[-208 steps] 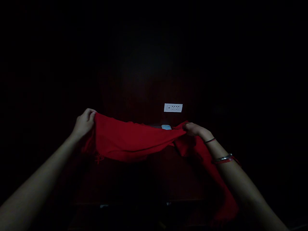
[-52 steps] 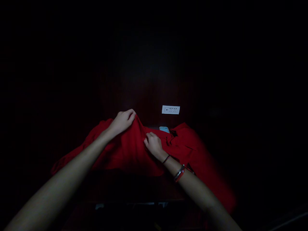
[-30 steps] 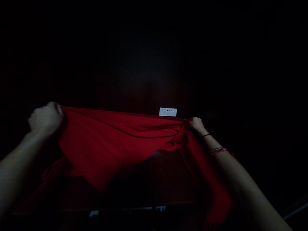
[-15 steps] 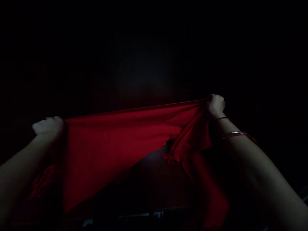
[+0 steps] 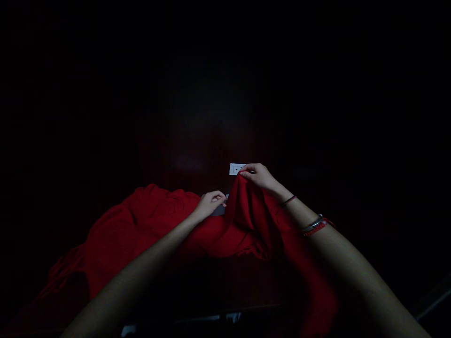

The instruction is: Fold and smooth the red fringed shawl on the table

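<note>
A red fringed shawl (image 5: 123,234) lies crumpled across the dark surface, its fringes showing at the left and near the middle. My right hand (image 5: 259,176) pinches an edge of it and lifts that part into a raised peak. Close by on the left, my left hand (image 5: 211,203) hovers over the shawl with loosely bent fingers, and nothing shows between them. Just beyond its fingertips, a flat grey object (image 5: 219,210) is partly covered by the cloth; its kind is unclear.
A white wall socket plate (image 5: 234,169) shows behind my right hand, partly hidden by it. Pale objects (image 5: 232,317) appear below the front edge of the surface. Deep shadow hides most of the surroundings.
Both hands have come down and inward from holding the shawl stretched wide. My left hand has let go of its end, and the cloth has dropped. The socket plate has come into sight.
</note>
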`<state>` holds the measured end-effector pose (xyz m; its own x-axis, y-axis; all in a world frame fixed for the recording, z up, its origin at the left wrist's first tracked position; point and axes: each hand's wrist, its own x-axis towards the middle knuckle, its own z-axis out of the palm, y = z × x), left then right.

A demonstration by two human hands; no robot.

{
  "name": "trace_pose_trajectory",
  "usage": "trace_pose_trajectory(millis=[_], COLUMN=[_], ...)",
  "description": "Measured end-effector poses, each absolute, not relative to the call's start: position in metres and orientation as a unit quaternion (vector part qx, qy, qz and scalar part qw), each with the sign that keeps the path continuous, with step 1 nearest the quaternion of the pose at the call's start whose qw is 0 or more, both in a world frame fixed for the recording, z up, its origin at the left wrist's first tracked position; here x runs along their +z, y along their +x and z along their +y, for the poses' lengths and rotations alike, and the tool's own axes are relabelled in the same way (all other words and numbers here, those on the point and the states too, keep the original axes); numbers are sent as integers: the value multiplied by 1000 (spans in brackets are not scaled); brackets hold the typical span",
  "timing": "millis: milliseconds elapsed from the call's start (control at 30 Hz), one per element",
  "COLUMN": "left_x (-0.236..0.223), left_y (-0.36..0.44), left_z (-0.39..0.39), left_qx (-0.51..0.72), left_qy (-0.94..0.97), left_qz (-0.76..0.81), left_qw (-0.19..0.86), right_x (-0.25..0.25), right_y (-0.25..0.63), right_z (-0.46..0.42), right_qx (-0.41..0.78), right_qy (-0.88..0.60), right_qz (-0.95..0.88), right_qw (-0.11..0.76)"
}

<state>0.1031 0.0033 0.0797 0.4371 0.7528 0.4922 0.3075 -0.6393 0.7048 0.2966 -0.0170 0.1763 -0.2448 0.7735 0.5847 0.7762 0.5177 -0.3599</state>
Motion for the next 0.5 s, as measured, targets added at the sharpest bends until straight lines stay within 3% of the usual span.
trace_pose_trajectory(millis=[133, 233, 333, 500], left_x=[91, 91, 88, 108], left_y=[99, 123, 143, 112], left_z=[5, -2, -5, 9], left_qx=[501, 499, 485, 509], left_qy=[758, 773, 773, 746], left_qz=[323, 329, 341, 377], left_qw=[263, 212, 224, 204], right_x=[175, 172, 174, 165], right_y=[314, 307, 295, 304], right_z=[-24, -25, -29, -31], right_qx=[-16, -10, -27, -89], right_qy=[-519, -508, -503, -544], right_qz=[-772, -767, -772, -795], right_qw=[366, 391, 388, 252])
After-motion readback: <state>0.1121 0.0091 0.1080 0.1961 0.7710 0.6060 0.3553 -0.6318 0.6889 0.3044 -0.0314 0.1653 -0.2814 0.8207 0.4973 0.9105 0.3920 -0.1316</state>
